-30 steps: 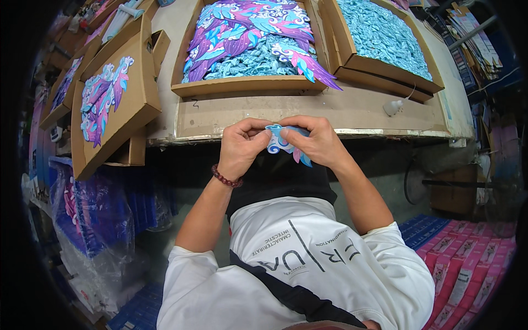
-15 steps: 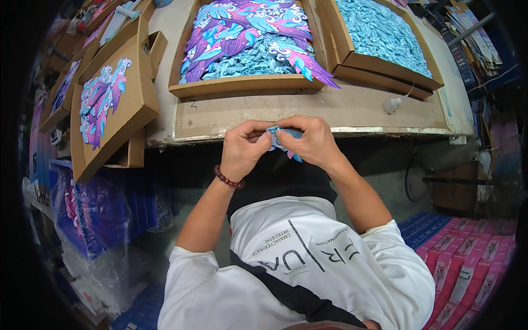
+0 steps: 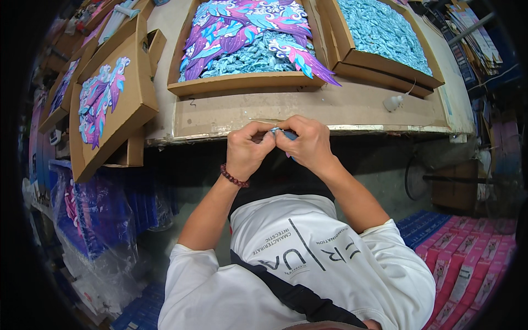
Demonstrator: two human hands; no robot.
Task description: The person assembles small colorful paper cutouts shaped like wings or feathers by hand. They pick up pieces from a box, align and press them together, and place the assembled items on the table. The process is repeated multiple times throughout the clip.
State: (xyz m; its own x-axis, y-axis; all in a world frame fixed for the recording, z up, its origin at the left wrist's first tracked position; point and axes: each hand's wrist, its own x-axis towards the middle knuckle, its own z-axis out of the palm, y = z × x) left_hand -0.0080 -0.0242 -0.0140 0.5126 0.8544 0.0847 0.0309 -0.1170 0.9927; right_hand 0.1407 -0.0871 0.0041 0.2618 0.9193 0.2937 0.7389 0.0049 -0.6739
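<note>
Just off the table's front edge, my two hands are pinched close together on one small blue decorative piece (image 3: 288, 133) with a trace of pink-purple under it. My left hand (image 3: 246, 151), with a dark beaded bracelet at the wrist, grips its left end between thumb and forefinger. On its right side, my right hand (image 3: 309, 144) also pinches it. Most of the piece is hidden by the fingers. Beyond, a cardboard box (image 3: 247, 84) holds purple, pink and blue wing-shaped cutouts (image 3: 236, 38) lying over light blue braided-looking pieces (image 3: 250, 62).
At the right, another cardboard box (image 3: 357, 59) is full of light blue pieces (image 3: 382, 36). A small white bottle with a thin tip (image 3: 392, 103) stands on the table. On the left, a tilted cardboard tray (image 3: 132, 104) carries more cutouts. Pink packages (image 3: 467, 264) are stacked at lower right.
Both hands have drawn closer together and the fingers have turned inward. The piece is now more covered, and less of its blue and pink part hangs in sight.
</note>
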